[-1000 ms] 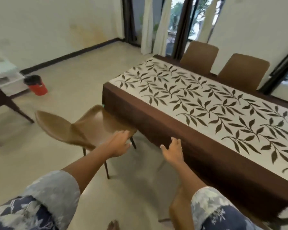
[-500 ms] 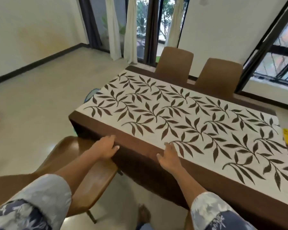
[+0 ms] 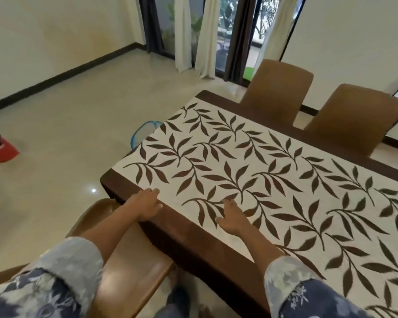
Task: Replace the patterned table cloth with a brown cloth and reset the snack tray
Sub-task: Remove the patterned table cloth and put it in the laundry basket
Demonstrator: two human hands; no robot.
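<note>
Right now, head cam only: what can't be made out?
All in the head view:
Snack tray: not in frame; the patterned cloth runs off the right picture edge.
Blue object: mostly hidden behind the cloth's left end, unidentifiable.
Red container: cut by the left edge, blurred.
Brown band along the cloth: border or second cloth, cannot tell.
</note>
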